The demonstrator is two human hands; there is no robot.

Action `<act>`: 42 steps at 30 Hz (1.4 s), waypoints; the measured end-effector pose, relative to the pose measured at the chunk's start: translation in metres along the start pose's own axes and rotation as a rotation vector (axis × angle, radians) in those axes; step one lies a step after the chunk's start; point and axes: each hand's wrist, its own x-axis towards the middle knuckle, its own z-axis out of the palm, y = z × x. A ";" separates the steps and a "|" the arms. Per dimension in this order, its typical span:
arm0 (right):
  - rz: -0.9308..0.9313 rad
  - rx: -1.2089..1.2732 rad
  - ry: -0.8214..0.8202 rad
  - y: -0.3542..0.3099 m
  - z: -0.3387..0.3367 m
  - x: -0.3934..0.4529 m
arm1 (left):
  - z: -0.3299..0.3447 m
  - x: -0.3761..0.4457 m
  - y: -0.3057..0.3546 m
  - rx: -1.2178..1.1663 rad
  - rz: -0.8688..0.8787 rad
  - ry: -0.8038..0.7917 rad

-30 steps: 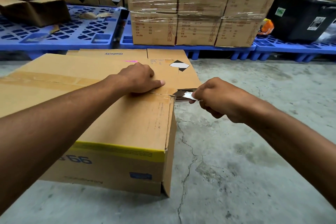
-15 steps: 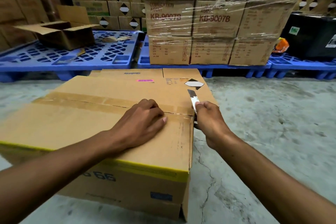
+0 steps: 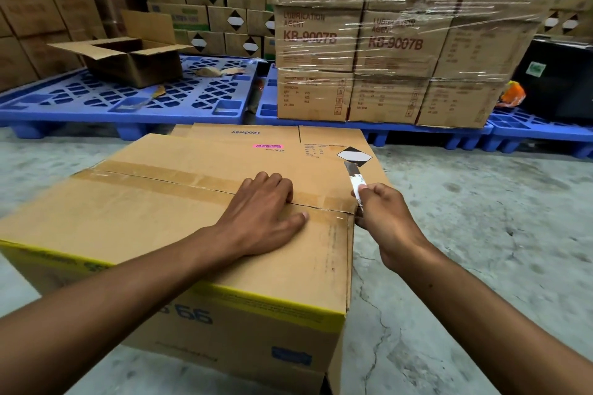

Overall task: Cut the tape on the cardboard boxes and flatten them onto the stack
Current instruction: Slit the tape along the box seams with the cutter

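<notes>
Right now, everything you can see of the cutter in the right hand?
The cutter is a slim knife with a white, scuffed handle and a short dark blade. The right hand grips its lower handle in a closed fist, thumb on the handle. It stands nearly upright, blade tip up and leaning slightly left, at the right end of the box top where the tape seam meets the edge. The lower end is hidden by the fingers; whether it touches the box is unclear.
</notes>
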 end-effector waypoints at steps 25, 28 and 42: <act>-0.049 0.027 -0.031 -0.009 0.000 0.025 | -0.001 0.018 -0.002 -0.018 -0.148 0.095; -0.068 -0.049 -0.031 -0.009 0.002 0.028 | -0.011 0.014 -0.032 -0.043 -0.241 0.056; -0.350 -0.874 -0.167 -0.039 0.072 0.107 | -0.058 -0.099 -0.197 0.098 -1.227 0.045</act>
